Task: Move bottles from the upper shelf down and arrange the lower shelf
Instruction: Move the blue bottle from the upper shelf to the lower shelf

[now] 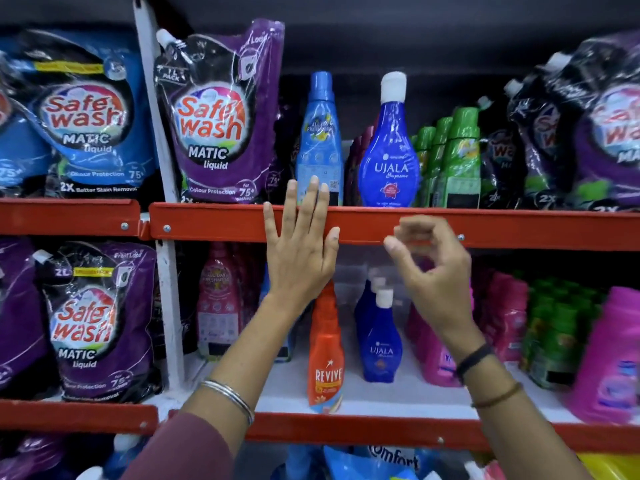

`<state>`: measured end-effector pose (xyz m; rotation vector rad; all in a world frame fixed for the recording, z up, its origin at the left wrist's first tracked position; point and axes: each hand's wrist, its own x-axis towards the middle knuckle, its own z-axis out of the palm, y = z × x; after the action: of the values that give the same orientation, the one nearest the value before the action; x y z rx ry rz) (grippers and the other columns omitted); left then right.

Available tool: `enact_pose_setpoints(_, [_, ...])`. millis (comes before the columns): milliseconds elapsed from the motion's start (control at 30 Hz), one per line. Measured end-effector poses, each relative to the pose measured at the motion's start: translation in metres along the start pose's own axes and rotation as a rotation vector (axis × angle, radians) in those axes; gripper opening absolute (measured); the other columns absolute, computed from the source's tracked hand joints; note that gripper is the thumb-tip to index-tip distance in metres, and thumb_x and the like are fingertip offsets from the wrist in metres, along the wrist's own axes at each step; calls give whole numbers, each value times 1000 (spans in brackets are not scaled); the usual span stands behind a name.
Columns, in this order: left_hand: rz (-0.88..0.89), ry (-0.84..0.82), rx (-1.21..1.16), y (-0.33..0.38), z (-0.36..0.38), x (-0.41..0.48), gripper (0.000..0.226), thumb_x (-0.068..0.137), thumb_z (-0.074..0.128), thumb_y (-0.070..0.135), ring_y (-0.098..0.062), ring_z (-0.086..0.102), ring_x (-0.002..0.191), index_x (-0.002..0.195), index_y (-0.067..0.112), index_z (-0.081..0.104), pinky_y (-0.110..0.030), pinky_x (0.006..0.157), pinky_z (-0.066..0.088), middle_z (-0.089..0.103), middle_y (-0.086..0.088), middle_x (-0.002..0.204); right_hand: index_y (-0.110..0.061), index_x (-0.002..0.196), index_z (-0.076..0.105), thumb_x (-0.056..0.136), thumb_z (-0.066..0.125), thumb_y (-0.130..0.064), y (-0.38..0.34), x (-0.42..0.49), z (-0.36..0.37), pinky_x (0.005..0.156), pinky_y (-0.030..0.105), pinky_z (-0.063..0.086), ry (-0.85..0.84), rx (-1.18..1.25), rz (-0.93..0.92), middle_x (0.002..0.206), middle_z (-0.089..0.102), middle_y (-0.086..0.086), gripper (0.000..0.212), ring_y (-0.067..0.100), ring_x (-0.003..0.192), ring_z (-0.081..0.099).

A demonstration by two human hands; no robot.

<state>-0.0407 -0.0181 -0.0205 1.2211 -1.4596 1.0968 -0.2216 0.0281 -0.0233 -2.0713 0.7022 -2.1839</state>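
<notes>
Both hands raised in front of the shelves, neither holding anything. Left hand [300, 244] flat and open, fingers spread, laid over the red front rail of the upper shelf [363, 223], fingertips reaching the base of the light blue bottle [320, 140]. Right hand [433, 268] loosely curled, thumb and fingers half closed on nothing, in front of the same rail's lower edge. Bangles on the left wrist, dark band on the right.

Lower shelf [381, 393]: orange Revive bottle [326, 355] upright at the front edge, below the left hand. Small Ujala bottles [379, 337] just right of it, further back. Pink bottles [502, 313] and green bottles [561, 327] toward the right end.

Upper shelf: light blue bottle and big Ujala bottle [389, 147] upright side by side at the front edge, apart. Green bottles beside them, purple pouch [218, 116] at the left end.
</notes>
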Motion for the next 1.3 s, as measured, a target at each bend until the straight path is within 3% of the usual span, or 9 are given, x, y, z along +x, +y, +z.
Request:
enact_pose_setpoints(133, [-9, -2, 2, 23, 5, 9, 58, 97, 32, 39, -23, 13, 147, 150, 15, 26, -54, 117, 1, 25, -2, 158, -10, 104, 60, 82, 67, -22, -4, 61, -4, 83, 26, 51, 115, -131, -107, 101, 57, 0, 25, 13, 93, 58])
enact_pose_setpoints(300, [-23, 32, 13, 28, 11, 10, 58, 98, 31, 39, -22, 15, 147, 150, 15, 24, -55, 117, 4, 25, -1, 157, -9, 125, 51, 78, 71, -37, 6, 113, 3, 99, 31, 44, -145, -228, 90, 120, 59, 7, 58, 16, 109, 57])
enact_pose_setpoints(467, [-2, 60, 42, 25, 14, 11, 56, 98, 31, 39, -23, 19, 146, 148, 13, 30, -56, 117, 7, 29, -2, 156, -13, 116, 58, 73, 77, -31, 10, 126, 2, 90, 42, 55, -220, -75, 188, 109, 68, 2, 51, 16, 98, 66])
enact_pose_setpoints(700, [7, 62, 68, 24, 15, 10, 57, 98, 30, 40, -23, 16, 146, 148, 13, 29, -56, 117, 8, 27, -2, 156, -20, 107, 56, 66, 82, -28, -7, 118, -18, 72, 8, 48, 44, 32, 91, 96, 62, -13, 49, -1, 87, 61])
enact_pose_setpoints(800, [10, 68, 65, 24, 15, 10, 57, 98, 30, 39, -23, 16, 146, 148, 13, 29, -57, 116, 9, 27, -2, 156, -19, 108, 58, 67, 81, -31, -17, 117, -35, 74, 10, 48, 83, 101, 92, 102, 65, -9, 49, 3, 92, 63])
enact_pose_setpoints(933, [10, 75, 65, 25, 15, 9, 57, 98, 29, 39, -24, 16, 146, 148, 12, 30, -56, 116, 7, 29, -4, 155, -19, 106, 62, 61, 81, -37, -21, 100, -56, 83, 32, 55, -30, 233, 158, 110, 70, 6, 51, 22, 101, 67])
enact_pose_setpoints(1033, [7, 68, 63, 25, 15, 9, 57, 98, 28, 40, -24, 16, 146, 148, 12, 29, -55, 117, 6, 28, -3, 156, -17, 103, 63, 55, 81, -38, -15, 74, -65, 85, 38, 54, -105, 277, 217, 108, 71, 10, 55, 23, 97, 68])
enact_pose_setpoints(1133, [6, 67, 59, 25, 16, 9, 57, 99, 28, 40, -24, 17, 146, 148, 13, 28, -55, 117, 5, 29, -3, 156, -13, 101, 63, 51, 84, -33, -1, 42, -67, 84, 37, 54, -169, 298, 289, 104, 72, 12, 58, 23, 93, 67])
enact_pose_setpoints(1300, [5, 81, 51, 25, 15, 9, 57, 98, 30, 39, -24, 17, 146, 149, 13, 27, -54, 117, 4, 30, -4, 155, -10, 93, 63, 54, 88, -11, 31, -14, -58, 65, 17, 52, -289, 209, 405, 84, 71, 2, 47, 9, 70, 64])
